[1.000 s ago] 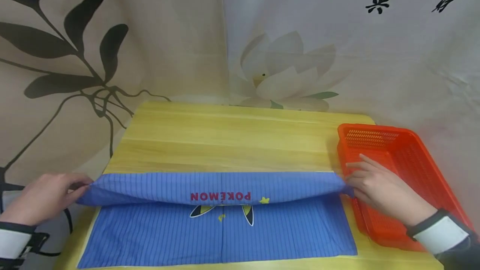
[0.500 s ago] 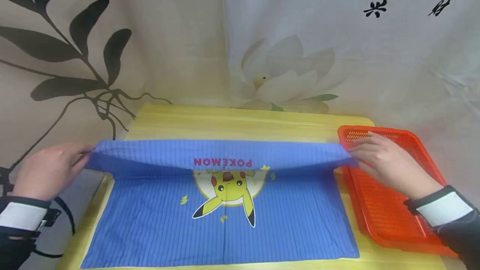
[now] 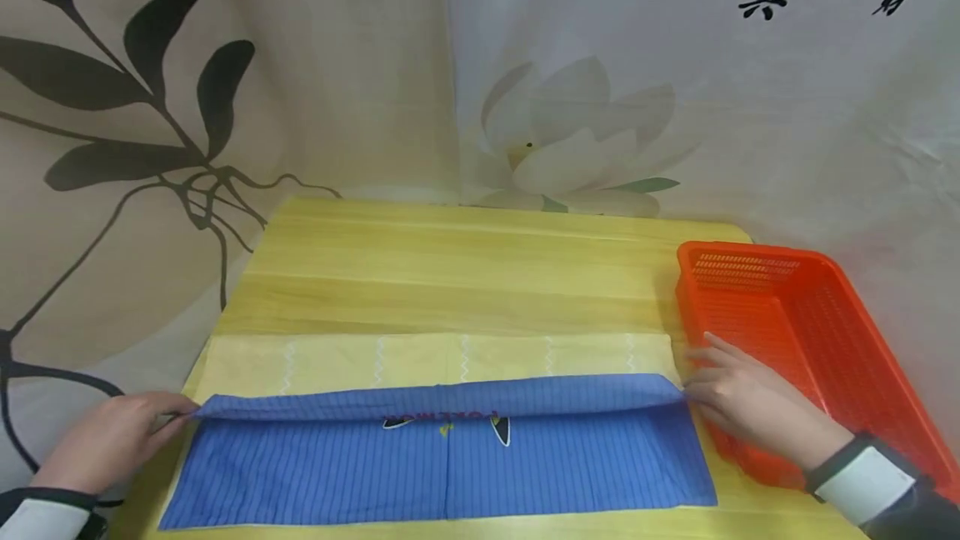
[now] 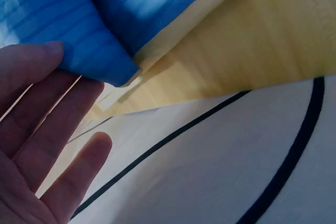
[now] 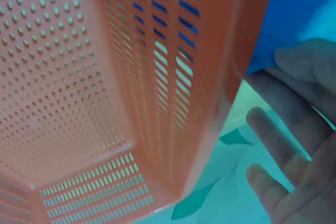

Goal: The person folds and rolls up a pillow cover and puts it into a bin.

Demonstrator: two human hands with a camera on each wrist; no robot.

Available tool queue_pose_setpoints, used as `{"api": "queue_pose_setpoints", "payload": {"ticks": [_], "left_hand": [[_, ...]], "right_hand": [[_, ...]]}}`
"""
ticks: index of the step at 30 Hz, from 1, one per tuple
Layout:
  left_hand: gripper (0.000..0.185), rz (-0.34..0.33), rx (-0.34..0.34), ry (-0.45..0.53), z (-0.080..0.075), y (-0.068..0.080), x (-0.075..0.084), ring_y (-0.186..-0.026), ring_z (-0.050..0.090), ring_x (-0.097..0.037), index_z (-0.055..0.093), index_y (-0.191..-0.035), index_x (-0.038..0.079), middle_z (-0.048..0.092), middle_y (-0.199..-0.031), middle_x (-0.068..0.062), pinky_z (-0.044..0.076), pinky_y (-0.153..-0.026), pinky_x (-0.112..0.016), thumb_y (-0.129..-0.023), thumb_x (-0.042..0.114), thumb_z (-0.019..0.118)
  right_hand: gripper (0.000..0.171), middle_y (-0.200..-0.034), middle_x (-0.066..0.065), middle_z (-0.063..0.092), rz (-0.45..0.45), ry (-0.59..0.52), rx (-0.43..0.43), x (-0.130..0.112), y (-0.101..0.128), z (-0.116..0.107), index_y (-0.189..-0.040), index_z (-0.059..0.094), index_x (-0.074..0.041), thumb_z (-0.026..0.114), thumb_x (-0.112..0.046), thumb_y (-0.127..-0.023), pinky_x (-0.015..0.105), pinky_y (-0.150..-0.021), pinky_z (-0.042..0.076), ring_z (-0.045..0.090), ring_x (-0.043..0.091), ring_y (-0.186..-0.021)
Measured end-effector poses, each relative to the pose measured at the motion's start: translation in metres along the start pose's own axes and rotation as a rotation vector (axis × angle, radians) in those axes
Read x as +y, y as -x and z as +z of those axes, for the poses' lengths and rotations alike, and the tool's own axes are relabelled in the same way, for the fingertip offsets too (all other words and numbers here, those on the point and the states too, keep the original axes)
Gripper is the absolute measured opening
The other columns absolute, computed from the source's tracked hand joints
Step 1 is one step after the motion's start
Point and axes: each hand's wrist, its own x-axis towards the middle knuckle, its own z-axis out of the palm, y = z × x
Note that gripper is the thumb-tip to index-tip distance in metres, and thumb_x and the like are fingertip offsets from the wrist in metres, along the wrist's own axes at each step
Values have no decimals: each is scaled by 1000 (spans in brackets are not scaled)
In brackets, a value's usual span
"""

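The raised far edge of the blue striped cloth [image 3: 450, 473] curls over and hides most of its print: the red lettering [image 3: 457, 416] is squashed to an unreadable strip, and of the figure only two black-tipped ear shapes [image 3: 501, 430] show clearly. How far a pale yellow layer with white zigzag lines [image 3: 510, 357] runs beneath the fold cannot be seen.

The cloth spans the space between the hands, on and just above the yellow wood-grain table [image 3: 465, 273]. The left hand [image 3: 120, 440] pinches its left corner, thumb above and fingers below; its wristband is cut off by the lower border. The right hand [image 3: 761, 407] pinches the opposite corner, beside the orange-red perforated plastic basket [image 3: 757, 250], overlapping its near wall in the head view. The right wrist view is dim and crops this hand, its lower fingers spread clear of the cloth.
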Motion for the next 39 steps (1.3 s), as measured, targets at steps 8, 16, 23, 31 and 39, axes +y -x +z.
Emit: {"api": "queue_pose_setpoints", "payload": {"ticks": [8,16,23,31,39], "left_hand": [[7,23,-67,49,18,3,-5,-81,73,-28,81,-95,6,78,-92,-9,60,-72,-55,-89,8,84],[1,-17,-242,90,5,4,-1,-75,66,-19,81,-92,8,75,-88,-4,59,-65,-43,-92,7,81],[21,-1,-309,78,4,1,1,-66,48,-15,72,-78,19,57,-74,6,41,-57,-30,-93,6,78],[5,-29,-340,106,6,2,-11,-74,62,-15,79,-87,9,74,-87,-1,58,-65,-41,-91,7,80],[23,37,-363,41,27,4,2,-68,48,-12,69,-75,20,62,-77,8,46,-62,-34,-88,8,84]], "right_hand": [[36,-90,-3,78,-34,3,-32,-14,13,13,-94,85,-14,100,-7,-62,38,-133,3,73,28,-98],[39,-90,-2,79,-40,-13,9,-11,22,16,-93,84,-13,100,-8,-58,30,-132,-3,73,33,-103],[30,-83,-1,78,-99,-7,28,-12,23,28,-82,79,-13,94,-4,-57,38,-133,0,73,36,-101],[31,-78,-1,75,-81,-12,29,-18,23,24,-77,75,-13,94,-2,-56,42,-134,2,72,37,-100],[17,-70,-1,69,-176,121,-31,-32,22,46,-63,66,-12,71,4,-61,64,-110,47,70,32,-94]]}}
